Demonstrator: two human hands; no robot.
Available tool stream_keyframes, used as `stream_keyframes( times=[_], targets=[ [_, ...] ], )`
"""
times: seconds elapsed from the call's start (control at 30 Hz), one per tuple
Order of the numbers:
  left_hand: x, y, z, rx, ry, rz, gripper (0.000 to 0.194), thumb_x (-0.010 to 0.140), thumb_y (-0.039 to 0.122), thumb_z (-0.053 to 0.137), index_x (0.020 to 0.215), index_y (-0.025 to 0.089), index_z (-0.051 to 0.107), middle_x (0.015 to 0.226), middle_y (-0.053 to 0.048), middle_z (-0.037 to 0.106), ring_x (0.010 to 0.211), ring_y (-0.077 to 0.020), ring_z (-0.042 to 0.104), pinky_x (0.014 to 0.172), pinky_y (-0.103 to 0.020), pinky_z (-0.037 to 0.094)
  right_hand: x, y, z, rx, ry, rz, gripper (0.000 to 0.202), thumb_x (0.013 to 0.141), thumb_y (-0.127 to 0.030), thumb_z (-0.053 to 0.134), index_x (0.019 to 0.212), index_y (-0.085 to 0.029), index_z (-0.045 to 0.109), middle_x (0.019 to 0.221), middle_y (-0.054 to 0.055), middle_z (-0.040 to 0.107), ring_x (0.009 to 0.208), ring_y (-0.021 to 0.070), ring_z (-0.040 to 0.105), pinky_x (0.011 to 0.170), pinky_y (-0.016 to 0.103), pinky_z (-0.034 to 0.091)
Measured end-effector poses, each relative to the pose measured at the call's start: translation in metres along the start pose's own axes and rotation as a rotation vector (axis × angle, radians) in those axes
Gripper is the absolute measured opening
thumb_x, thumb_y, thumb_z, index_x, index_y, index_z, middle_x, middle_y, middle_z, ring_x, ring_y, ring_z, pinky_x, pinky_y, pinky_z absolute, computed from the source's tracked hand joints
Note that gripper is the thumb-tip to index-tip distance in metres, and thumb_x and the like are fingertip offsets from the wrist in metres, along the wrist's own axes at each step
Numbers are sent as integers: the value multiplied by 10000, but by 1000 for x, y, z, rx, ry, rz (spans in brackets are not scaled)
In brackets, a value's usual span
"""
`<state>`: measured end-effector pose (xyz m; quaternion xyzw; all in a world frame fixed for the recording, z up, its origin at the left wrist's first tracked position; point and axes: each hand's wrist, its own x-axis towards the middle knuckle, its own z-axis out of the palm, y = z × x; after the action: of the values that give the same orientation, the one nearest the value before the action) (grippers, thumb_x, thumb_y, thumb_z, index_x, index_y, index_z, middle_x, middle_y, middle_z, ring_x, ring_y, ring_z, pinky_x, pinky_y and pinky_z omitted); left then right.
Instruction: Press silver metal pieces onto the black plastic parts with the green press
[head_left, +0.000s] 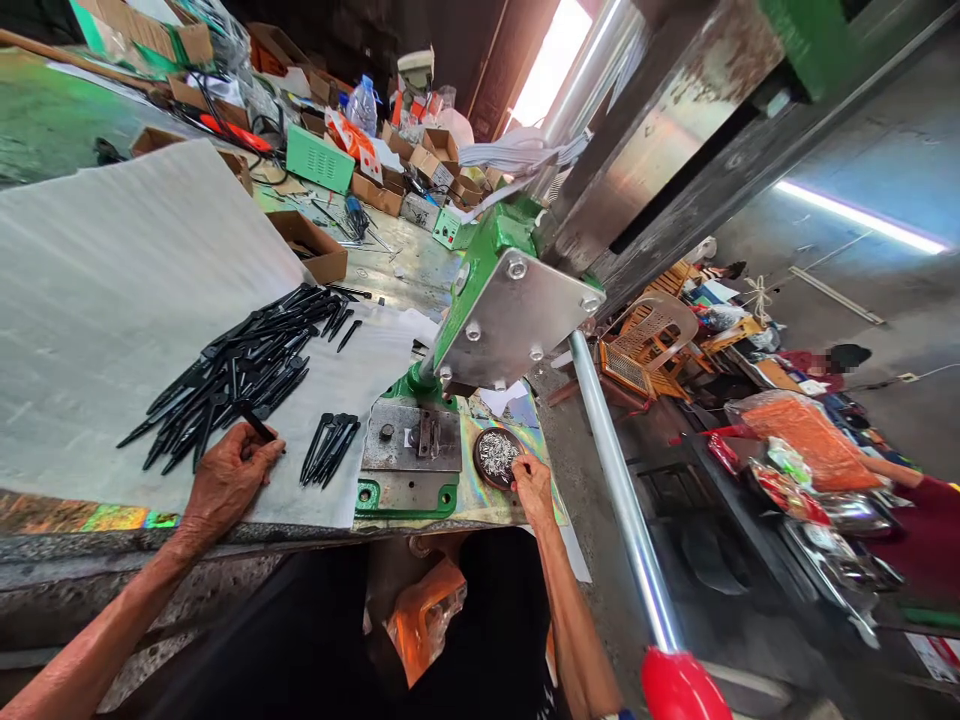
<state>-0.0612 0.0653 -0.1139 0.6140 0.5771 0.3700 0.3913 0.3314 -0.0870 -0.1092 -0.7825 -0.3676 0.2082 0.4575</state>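
My left hand is closed on a black pointed piece, at the front of a heaped pile of similar black pieces on white sheeting. To its right lies a small bundle of the same pieces. My right hand is at the right rim of a round brown dish full of small silvery pins. Its thumb and finger are pinched together; what they hold, if anything, is too small to make out. Between my hands stands the green hand press, with a metal fixture on its base.
The press's silver lever with a red knob slants down at my right. Cardboard boxes, a green box and a plastic bottle crowd the bench's back. Another person's sleeve shows at far right beside a cluttered table.
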Motion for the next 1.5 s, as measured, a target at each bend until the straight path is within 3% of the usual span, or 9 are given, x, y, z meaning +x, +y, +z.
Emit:
stream_keyframes(
  times=[0.2, 0.4, 0.53, 0.73, 0.93, 1.17, 1.5],
  targets=[
    [0, 1, -2, -221, -45, -87, 317, 677, 428, 610, 842, 181, 498, 597, 37, 546, 478, -125, 490, 495, -246, 407, 0, -12, 6, 448, -40, 178, 223, 859, -281, 612, 716, -132, 528, 591, -58, 476, 484, 75, 459, 477, 207, 423],
    [-1, 4, -7, -438, -6, -196, 399, 619, 379, 708, 937, 180, 575, 637, 29, 583, 497, -111, 496, 506, -225, 408, -5, -20, 4, 676, -28, 278, 154, 838, -181, 630, 721, -122, 549, 638, -39, 544, 531, 81, 516, 498, 201, 452],
    [-10, 25, -10, -545, -12, -243, 442, 534, 392, 774, 859, 162, 584, 672, 12, 606, 553, -132, 532, 508, -225, 436, -8, -23, 0, 741, -41, 327, 120, 829, -137, 628, 734, -114, 558, 649, -34, 556, 527, 77, 516, 487, 190, 451],
    [-31, 65, 0, -678, -141, -220, 462, 498, 399, 829, 801, 147, 589, 698, -23, 640, 581, -162, 563, 526, -254, 482, -12, -34, -2, 786, -17, 329, 134, 748, -135, 696, 713, -118, 568, 593, -55, 528, 464, 55, 459, 443, 165, 413],
    [-62, 106, 27, -901, -383, -248, 357, 578, 367, 814, 774, 163, 596, 767, -48, 653, 602, -159, 591, 539, -250, 516, -45, -86, 17, 854, -84, 271, 258, 524, -214, 816, 667, -140, 614, 643, 5, 599, 548, 70, 493, 511, 172, 443],
    [-83, 130, 55, -1257, -545, -349, 275, 629, 301, 811, 742, 164, 601, 700, -29, 610, 569, -133, 598, 514, -207, 526, -104, -161, 56, 919, -201, 198, 222, 639, -282, 775, 689, -153, 601, 659, -14, 544, 469, 40, 344, 426, 162, 365],
    [-94, 131, 59, -1469, -606, -422, 265, 655, 266, 806, 806, 166, 613, 751, -32, 615, 594, -103, 581, 505, -150, 510, -132, -187, 72, 931, -173, 139, 211, 711, -313, 740, 721, -167, 588, 573, -44, 484, 454, 49, 400, 387, 135, 322]
  ],
)
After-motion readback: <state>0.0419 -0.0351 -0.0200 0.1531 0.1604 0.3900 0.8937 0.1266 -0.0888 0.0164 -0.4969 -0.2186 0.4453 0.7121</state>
